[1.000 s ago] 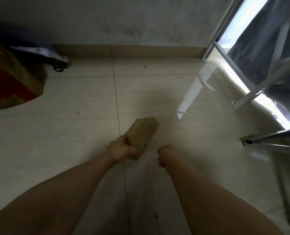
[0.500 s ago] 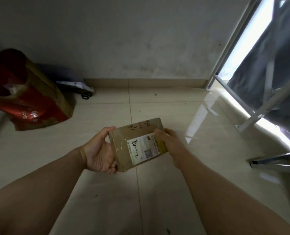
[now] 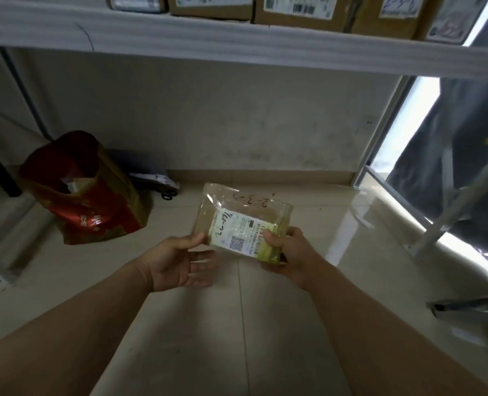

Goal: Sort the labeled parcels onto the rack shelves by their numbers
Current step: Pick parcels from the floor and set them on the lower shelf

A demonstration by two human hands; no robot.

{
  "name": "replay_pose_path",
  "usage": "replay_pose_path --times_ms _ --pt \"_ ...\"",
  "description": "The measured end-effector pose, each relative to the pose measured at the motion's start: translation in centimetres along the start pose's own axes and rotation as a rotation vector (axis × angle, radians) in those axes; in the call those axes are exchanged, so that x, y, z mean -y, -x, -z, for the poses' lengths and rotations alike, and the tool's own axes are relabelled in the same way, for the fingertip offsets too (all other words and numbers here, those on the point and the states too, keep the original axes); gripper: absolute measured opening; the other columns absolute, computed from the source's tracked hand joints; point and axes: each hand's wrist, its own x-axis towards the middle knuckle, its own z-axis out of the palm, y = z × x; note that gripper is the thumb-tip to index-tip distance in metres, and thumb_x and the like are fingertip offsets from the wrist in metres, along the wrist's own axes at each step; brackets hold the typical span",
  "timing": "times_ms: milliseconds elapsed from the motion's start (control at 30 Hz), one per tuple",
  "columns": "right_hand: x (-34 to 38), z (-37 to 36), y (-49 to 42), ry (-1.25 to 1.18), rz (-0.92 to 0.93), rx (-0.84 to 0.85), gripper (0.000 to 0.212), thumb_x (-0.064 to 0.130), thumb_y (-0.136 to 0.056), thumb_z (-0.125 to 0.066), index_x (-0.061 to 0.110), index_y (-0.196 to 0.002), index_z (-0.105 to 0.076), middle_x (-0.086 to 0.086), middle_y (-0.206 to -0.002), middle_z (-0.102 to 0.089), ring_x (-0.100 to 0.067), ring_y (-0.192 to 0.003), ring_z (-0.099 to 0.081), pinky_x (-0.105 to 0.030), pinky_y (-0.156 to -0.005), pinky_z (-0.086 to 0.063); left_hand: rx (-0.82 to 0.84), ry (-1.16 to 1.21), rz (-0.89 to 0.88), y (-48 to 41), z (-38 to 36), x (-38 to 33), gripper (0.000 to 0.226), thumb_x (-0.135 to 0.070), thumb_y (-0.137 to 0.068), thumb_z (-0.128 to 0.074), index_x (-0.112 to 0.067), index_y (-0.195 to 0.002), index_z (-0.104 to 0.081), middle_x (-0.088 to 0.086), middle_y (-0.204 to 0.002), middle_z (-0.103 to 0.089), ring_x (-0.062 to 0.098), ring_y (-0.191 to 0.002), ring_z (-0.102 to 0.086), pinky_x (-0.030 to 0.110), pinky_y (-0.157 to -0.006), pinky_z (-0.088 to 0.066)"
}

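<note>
A small brown cardboard parcel [image 3: 238, 214], taped, carries a white label with handwritten numbers and more handwriting on its top. My right hand [image 3: 288, 252] grips its near right corner, thumb on the label. My left hand [image 3: 180, 261] is palm up with fingers spread, its thumb touching the parcel's left edge. A white rack shelf [image 3: 237, 44] runs across the top of the view, with several labeled cardboard boxes [image 3: 302, 7] standing on it.
A red and gold bag [image 3: 85, 192] stands open on the tiled floor at the left, with scissors [image 3: 168, 194] and a flat grey package behind it. A metal frame [image 3: 448, 224] and a bright window strip are at the right. Plain wall behind.
I lifted the parcel off the floor with my left hand, then took it in both. Now my left hand has opened, and the view has tilted up to the shelf.
</note>
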Motion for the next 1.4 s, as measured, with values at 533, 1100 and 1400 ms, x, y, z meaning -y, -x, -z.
replay_pose_path --times_ms 533,1100,1400 --pt "0.7 -2.5 1.1 0.067 -0.016 0.197 0.031 0.027 -0.091 -0.069 0.028 -0.121 -0.064 -0.004 -0.114 -0.074 -0.023 -0.109 -0.069 -0.048 -0.099 -0.050 -0.125 0.243 -0.321 -1.2 -6.9 -2.3 0.049 -0.014 -0.079 -0.050 -0.006 -0.127 -0.061 0.014 -0.111 -0.066 0.031 -0.093 -0.060 0.047 -0.085 -0.049" --pt "5.0 -0.5 2.6 0.027 0.364 0.147 0.067 0.015 -0.072 -0.085 0.038 -0.127 -0.053 0.003 -0.116 -0.073 -0.021 -0.105 -0.071 -0.042 -0.085 -0.058 -0.098 -0.771 -0.347 5.8 -7.4 -11.1 0.061 0.010 -0.079 -0.062 -0.029 -0.126 -0.065 0.006 -0.110 -0.075 0.026 -0.099 -0.072 0.050 -0.093 -0.055" --pt "13.1 -7.0 5.2 0.387 0.354 0.350 0.055 0.037 -0.075 -0.083 0.022 -0.125 -0.064 0.002 -0.115 -0.074 -0.019 -0.106 -0.071 -0.039 -0.096 -0.055 -0.136 -1.002 -0.422 13.9 -5.5 -19.7 0.056 0.003 -0.081 -0.068 -0.025 -0.129 -0.064 0.002 -0.106 -0.075 0.019 -0.096 -0.073 0.043 -0.090 -0.058"
